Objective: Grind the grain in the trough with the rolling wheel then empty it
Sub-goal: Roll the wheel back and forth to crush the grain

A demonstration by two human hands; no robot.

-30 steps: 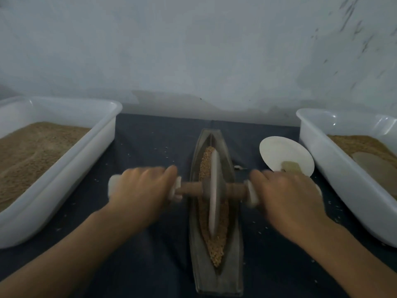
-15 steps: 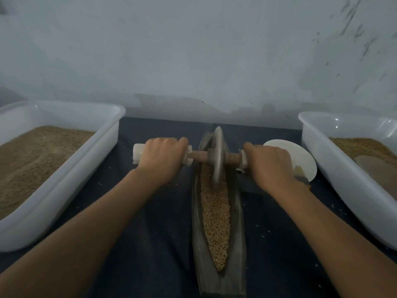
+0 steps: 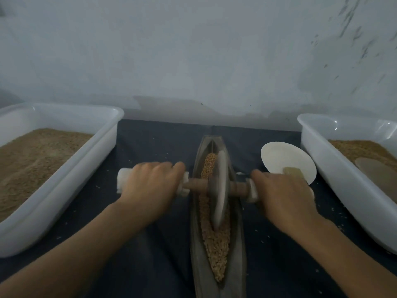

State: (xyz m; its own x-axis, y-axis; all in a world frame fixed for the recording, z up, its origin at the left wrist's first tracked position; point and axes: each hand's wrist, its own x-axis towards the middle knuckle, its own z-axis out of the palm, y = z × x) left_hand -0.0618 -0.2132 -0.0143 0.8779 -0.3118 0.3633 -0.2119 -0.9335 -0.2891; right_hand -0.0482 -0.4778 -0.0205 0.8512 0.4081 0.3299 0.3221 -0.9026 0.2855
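A long boat-shaped trough lies lengthwise on the dark cloth, filled with tan grain. The grey rolling wheel stands on edge in the middle of the trough, on a wooden axle with white-wrapped ends. My left hand grips the left handle and my right hand grips the right handle. Grain shows both ahead of and behind the wheel.
A white tub of tan grain stands at the left, and a second white tub with grain and a flat disc stands at the right. A white round plate with a small tan piece lies beside the right hand. Loose grains dot the cloth.
The wheel has rolled back from the far end of the trough toward the middle, with both hands drawing the handles nearer to me.
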